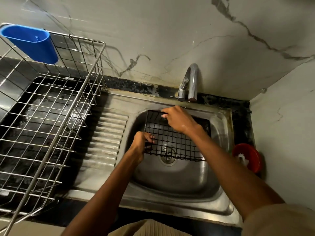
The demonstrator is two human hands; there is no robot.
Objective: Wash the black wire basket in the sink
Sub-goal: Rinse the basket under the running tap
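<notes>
The black wire basket [172,142] is held over the steel sink [177,181], above the drain [167,155]. My left hand [141,143] grips its near left edge, fingers curled through the mesh. My right hand [177,119] lies across the basket's far top edge, fingers bent over the rim. The chrome tap [191,82] stands just behind; a thin trickle of water falls from its spout next to my right hand.
A steel wire dish rack [51,116] with a blue plastic cup holder [32,43] fills the left counter. The ribbed drainboard [105,138] lies between rack and sink. A red bowl [247,157] sits at the sink's right, beside the marble wall.
</notes>
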